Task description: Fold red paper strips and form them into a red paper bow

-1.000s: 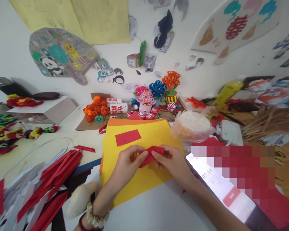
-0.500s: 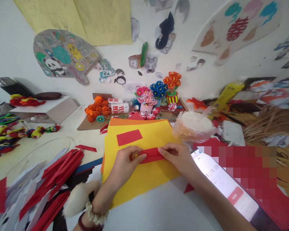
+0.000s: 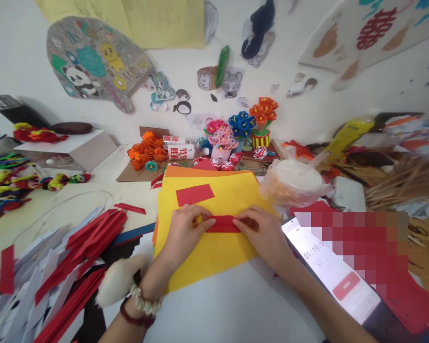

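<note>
A folded strip of red paper (image 3: 224,224) stretches between my two hands, just above a stack of yellow paper sheets (image 3: 200,267). My left hand (image 3: 188,228) pinches its left end between thumb and fingers. At the right end, my right hand (image 3: 259,228) pinches it the same way. A crease runs lengthwise along the strip. Flat on the yellow sheets, beyond my left hand, lies a red paper rectangle (image 3: 195,195).
Folded red strips (image 3: 93,238) and white ones pile up at left. A lit phone (image 3: 336,271) lies beside my right forearm. Behind it stands a bagged cup (image 3: 295,178). Orange flowers (image 3: 146,150), bottles (image 3: 180,151) and flower pots (image 3: 260,138) line the wall.
The red strip has turned from slightly slanted to nearly level and looks narrower, its edge folded over. Both hands still pinch its ends. The camera view has shifted slightly.
</note>
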A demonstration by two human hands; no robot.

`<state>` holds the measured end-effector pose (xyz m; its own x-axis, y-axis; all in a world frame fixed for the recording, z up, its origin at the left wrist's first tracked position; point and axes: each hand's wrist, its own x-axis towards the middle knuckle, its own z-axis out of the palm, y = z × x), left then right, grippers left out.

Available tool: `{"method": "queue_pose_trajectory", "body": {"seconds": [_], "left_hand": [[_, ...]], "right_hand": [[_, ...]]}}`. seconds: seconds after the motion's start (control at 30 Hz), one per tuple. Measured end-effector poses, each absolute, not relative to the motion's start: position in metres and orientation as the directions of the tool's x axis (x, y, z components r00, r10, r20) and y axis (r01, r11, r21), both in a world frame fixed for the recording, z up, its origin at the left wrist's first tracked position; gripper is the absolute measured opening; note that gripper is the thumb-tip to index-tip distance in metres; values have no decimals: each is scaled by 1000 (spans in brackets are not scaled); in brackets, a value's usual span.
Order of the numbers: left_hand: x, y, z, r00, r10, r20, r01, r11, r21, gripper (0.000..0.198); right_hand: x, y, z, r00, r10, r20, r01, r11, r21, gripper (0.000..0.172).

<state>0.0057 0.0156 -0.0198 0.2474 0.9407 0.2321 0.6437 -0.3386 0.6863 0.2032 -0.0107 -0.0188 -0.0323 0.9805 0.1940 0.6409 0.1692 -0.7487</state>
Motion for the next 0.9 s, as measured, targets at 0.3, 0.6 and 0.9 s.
{"method": "queue_pose_trajectory", "body": {"seconds": [0.3,0.6,0.9], "left_hand": [[-1,18,-14,240,948,208,680,-317,661,7],[1,17,-13,299,943,148,623,-310,718,19],[4,17,-21,307,938,162,749,-343,567,21]], "right_hand": [[203,-9,-16,-44,987,152,624,146,-768,10],[205,-9,-18,-42,987,155,630,147,-763,10],[216,-4,-17,-88,992,88,596,123,-793,10]]}}
